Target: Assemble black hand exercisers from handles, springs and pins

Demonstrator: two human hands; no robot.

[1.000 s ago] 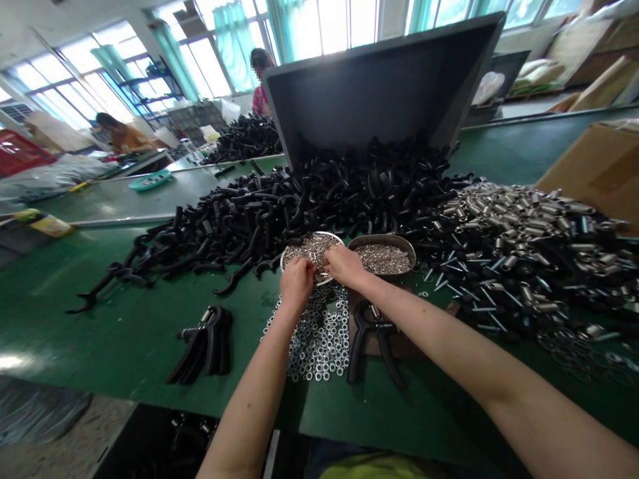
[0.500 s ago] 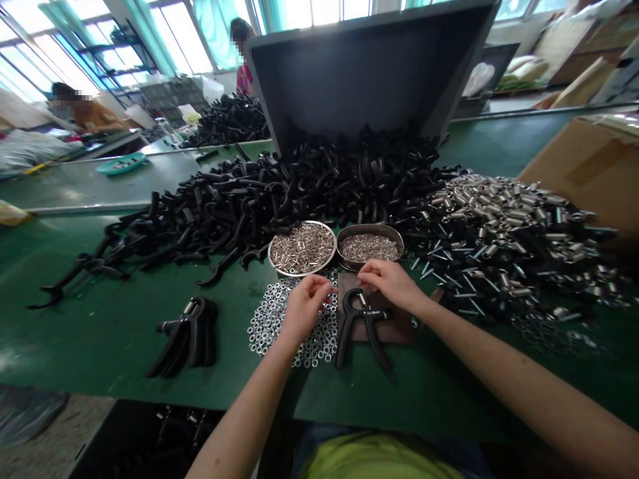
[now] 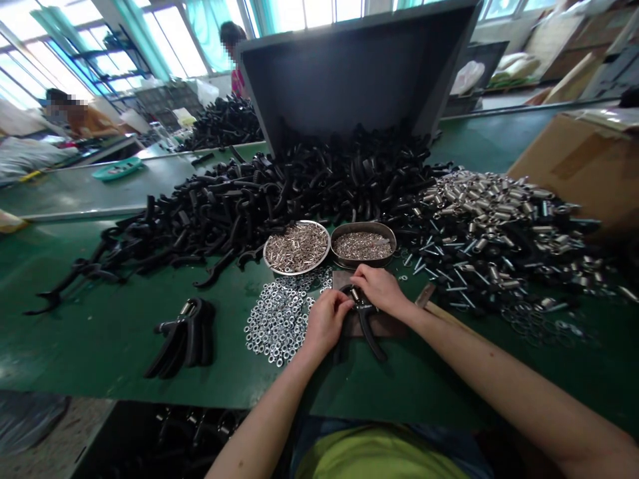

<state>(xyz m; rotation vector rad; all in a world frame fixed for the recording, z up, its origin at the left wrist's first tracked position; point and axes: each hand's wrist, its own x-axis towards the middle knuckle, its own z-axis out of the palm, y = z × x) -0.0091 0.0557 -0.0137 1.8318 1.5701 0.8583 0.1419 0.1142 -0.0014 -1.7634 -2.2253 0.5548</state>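
A black hand grip strengthener (image 3: 368, 326) with a metal spring near its top lies on a dark plate (image 3: 394, 326) in front of me. My left hand (image 3: 328, 318) is closed in a pinch at its upper left side, over the left handle. My right hand (image 3: 377, 286) is also closed, with thumb and fingertips against the top beside the spring. Whatever small piece either set of fingertips holds is hidden. Loose metal nuts (image 3: 277, 322) spread just left of my left hand. Behind the hands stand a round dish of small pins (image 3: 298, 247) and an oval tin of tiny metal parts (image 3: 363, 246).
Several assembled grip strengtheners (image 3: 187, 336) stand together at left. Black handles (image 3: 299, 179) are heaped before a tipped grey bin (image 3: 344, 80). Springs (image 3: 479, 206) and screws (image 3: 462, 283) pile up at right, near a cardboard box (image 3: 574, 159). A wooden-handled tool (image 3: 452, 317) lies under my right forearm.
Both hands have come down onto the top of the grip strengthener; my left hand moved right, off the nuts. The wooden-handled tool shows more. The whole view has shifted slightly.
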